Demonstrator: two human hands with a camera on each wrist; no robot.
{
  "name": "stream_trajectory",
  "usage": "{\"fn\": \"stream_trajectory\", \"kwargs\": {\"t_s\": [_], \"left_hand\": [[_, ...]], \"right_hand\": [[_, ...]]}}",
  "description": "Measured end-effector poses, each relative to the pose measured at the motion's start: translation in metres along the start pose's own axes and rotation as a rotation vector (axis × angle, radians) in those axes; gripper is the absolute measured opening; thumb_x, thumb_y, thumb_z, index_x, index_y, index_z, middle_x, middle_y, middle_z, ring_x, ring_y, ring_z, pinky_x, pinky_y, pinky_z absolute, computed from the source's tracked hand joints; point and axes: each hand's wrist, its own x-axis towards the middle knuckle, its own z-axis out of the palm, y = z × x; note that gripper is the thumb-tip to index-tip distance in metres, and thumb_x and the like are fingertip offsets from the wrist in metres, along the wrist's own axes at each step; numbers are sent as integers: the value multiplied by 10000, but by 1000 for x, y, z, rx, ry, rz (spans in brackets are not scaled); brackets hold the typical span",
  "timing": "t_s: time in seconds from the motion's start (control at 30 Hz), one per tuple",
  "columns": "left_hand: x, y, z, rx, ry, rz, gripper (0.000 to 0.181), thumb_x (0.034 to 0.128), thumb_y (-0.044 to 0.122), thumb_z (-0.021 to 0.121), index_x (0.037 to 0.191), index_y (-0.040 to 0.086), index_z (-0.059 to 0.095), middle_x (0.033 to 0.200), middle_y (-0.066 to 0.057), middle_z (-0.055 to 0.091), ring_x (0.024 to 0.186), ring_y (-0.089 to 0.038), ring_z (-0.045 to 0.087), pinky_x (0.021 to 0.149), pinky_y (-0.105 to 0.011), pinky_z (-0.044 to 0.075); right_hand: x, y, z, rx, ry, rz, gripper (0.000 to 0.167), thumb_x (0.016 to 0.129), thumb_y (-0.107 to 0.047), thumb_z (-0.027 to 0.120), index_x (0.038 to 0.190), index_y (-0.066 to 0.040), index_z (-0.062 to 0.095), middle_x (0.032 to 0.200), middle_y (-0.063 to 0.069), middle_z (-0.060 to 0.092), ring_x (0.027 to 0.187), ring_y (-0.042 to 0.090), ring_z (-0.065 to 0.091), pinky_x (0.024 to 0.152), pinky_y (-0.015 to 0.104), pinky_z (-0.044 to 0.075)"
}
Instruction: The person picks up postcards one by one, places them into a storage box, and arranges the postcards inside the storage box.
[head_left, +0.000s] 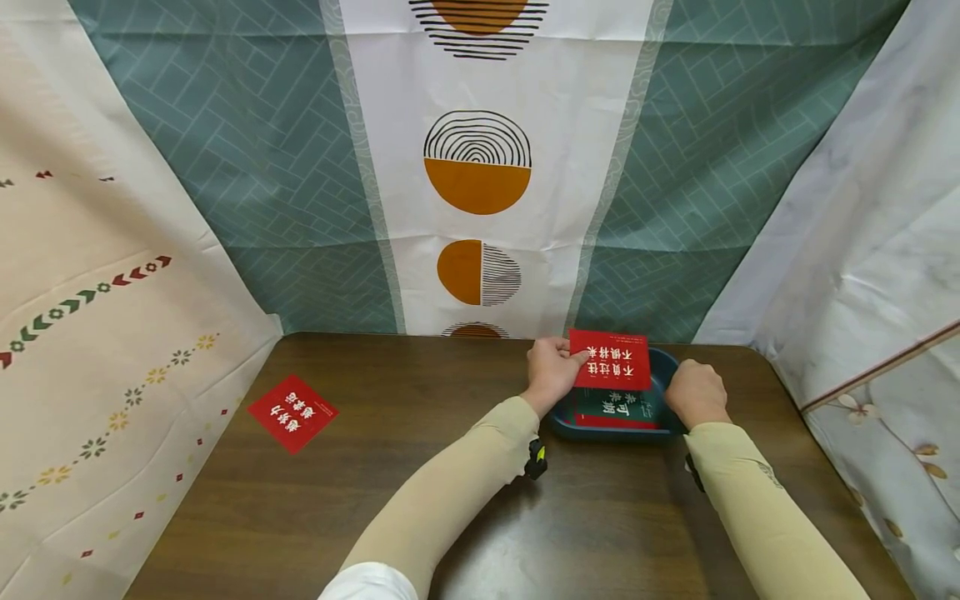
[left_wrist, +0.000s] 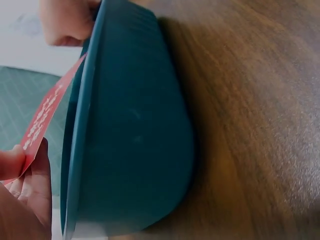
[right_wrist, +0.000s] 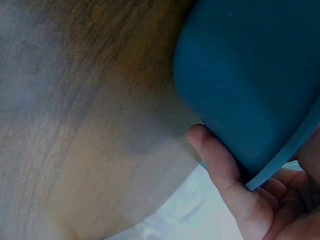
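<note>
My left hand (head_left: 552,372) pinches a red card (head_left: 611,362) with white characters between thumb and fingers. This card is held over a dark teal plastic basin (head_left: 615,434); in the left wrist view the card (left_wrist: 47,111) slants beside the rim. With my right hand (head_left: 697,392) I grip the basin's right rim. The right wrist view has the thumb of that hand (right_wrist: 232,192) against the outer wall of the basin (right_wrist: 245,75). Inside the basin lie a green card (head_left: 637,406) with white characters and some red, partly hidden by the held card.
Another red card (head_left: 293,413) lies on the left part of the brown wooden table (head_left: 420,392). A patterned cloth (head_left: 480,250) hangs behind the table's back edge, with light cloths at both sides.
</note>
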Motion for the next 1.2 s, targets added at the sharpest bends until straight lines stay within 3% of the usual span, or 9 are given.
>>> {"fn": "stream_trajectory", "kwargs": {"t_s": [0.33, 0.5, 0.6, 0.77, 0.87, 0.97, 1.2], "left_hand": [[-8, 3, 12, 152, -70, -20, 236, 773, 274, 767, 920, 98, 711, 740, 28, 673, 666, -68, 580, 561, -227, 498], [-9, 2, 15, 210, -130, -17, 285, 756, 281, 782, 675, 76, 602, 526, 33, 491, 525, -96, 454, 456, -227, 344], [-10, 1, 18, 250, -150, -9, 366, 743, 281, 793, 617, 68, 523, 511, 24, 395, 482, -114, 383, 430, -242, 272], [-12, -1, 21, 283, -164, -55, 319, 713, 261, 817, 650, 77, 563, 579, 12, 525, 531, -107, 486, 446, -236, 400], [-13, -2, 22, 295, -163, -89, 290, 692, 254, 829, 778, 57, 635, 716, -20, 624, 625, -122, 554, 508, -258, 477], [-14, -2, 22, 316, -168, -101, 321, 681, 249, 833, 852, 40, 658, 774, -30, 644, 664, -127, 562, 534, -263, 494], [-16, -2, 20, 355, -196, -77, 283, 670, 231, 838, 782, 29, 675, 684, -19, 626, 621, -123, 548, 502, -255, 475]], "right_hand": [[2, 0, 0, -9, -25, 17, 389, 796, -164, 614, 1029, 143, 559, 1004, 365, 595, 756, 441, 596, 570, 508, 525], [0, -2, -2, -11, -25, 13, 394, 785, -161, 624, 1025, 145, 565, 1016, 374, 588, 778, 462, 595, 583, 517, 526], [-2, -4, -4, -8, -19, 10, 374, 783, -147, 611, 1015, 143, 574, 1012, 375, 589, 780, 466, 592, 592, 521, 524], [-4, -4, -4, -6, -14, 13, 368, 785, -141, 606, 1015, 143, 570, 993, 366, 596, 771, 453, 595, 608, 521, 528], [-4, -3, -3, -9, -11, 7, 372, 785, -143, 605, 1016, 146, 567, 987, 365, 599, 771, 453, 598, 614, 522, 529], [-4, -3, -2, -8, -5, -1, 371, 782, -141, 602, 1010, 150, 569, 985, 371, 596, 773, 462, 596, 610, 525, 525], [-4, -2, -1, -11, 8, -5, 353, 785, -138, 593, 990, 149, 582, 982, 371, 600, 778, 469, 598, 615, 530, 526]]}}
